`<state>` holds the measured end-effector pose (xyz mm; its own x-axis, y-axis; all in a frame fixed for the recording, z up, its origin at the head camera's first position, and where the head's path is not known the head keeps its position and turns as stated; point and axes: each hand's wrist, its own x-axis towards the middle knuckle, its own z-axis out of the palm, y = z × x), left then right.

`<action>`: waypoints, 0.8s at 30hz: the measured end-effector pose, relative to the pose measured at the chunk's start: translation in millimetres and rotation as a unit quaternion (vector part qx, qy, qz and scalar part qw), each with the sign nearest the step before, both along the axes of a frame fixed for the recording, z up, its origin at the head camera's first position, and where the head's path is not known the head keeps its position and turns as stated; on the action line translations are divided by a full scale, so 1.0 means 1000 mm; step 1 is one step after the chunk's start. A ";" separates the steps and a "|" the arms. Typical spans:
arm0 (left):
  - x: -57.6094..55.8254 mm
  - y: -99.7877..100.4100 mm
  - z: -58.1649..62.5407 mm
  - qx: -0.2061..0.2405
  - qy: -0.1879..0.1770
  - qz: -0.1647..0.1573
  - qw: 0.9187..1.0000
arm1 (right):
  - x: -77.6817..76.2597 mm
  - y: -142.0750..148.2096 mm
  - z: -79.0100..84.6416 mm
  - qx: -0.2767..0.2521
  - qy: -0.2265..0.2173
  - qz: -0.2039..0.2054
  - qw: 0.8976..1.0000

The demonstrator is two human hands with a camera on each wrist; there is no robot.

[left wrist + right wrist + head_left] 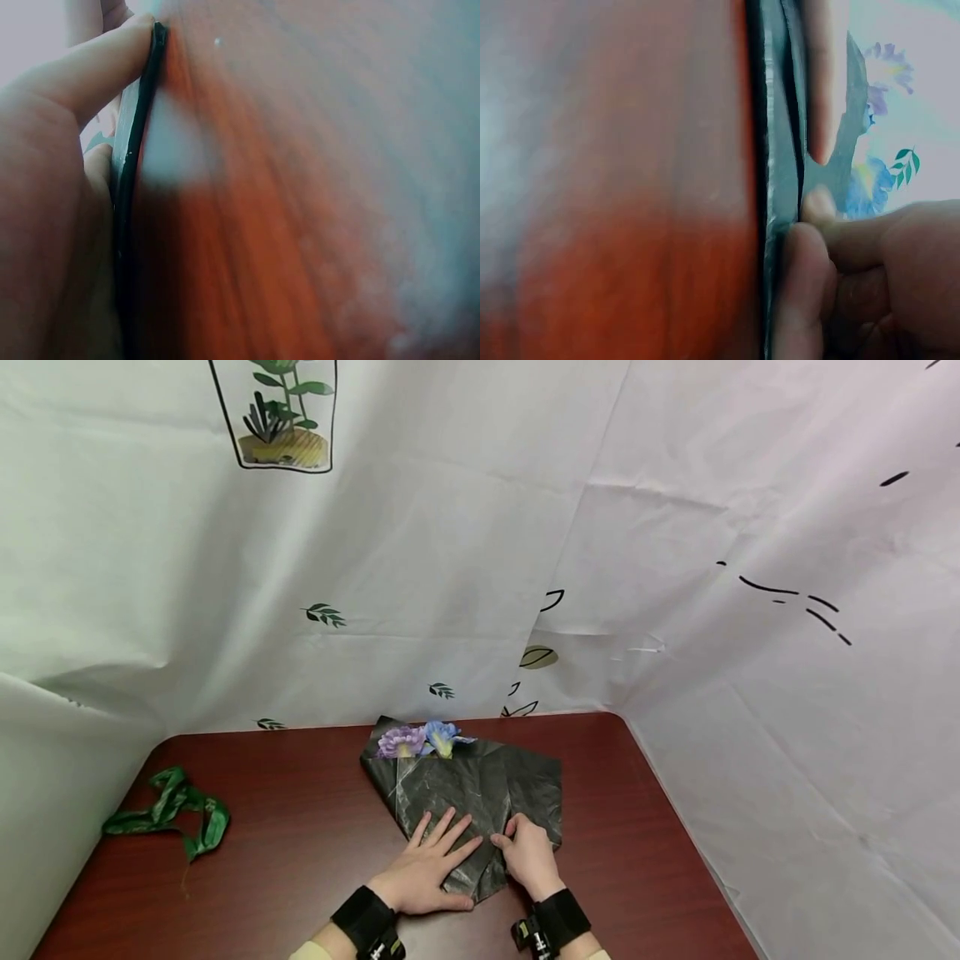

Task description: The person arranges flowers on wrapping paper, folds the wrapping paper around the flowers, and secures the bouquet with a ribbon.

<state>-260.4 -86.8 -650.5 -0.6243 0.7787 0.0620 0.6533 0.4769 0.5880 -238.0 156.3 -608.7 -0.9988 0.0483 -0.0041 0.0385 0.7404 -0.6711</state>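
Observation:
Black wrapping paper (468,785) lies folded on the table around a purple flower (401,741) and a blue flower (442,737), whose heads show above its upper fold. Their stems are hidden. My left hand (429,870) presses flat on the lower part of the paper, fingers spread and thumb near the bottom tip. To its right, my right hand (530,856) pinches a fold of the paper between thumb and fingers. In the right wrist view, the thumb and index finger meet at a slightly raised layer of the paper (778,172).
A crumpled green ribbon (212,827) lies at the left side of the reddish-brown table (300,802). White printed cloth (450,543) hangs behind the table and along its sides.

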 end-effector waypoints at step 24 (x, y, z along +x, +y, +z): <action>-0.001 0.001 -0.003 -0.015 0.006 -0.008 1.000 | -0.022 0.009 0.008 -0.077 -0.090 -0.079 0.990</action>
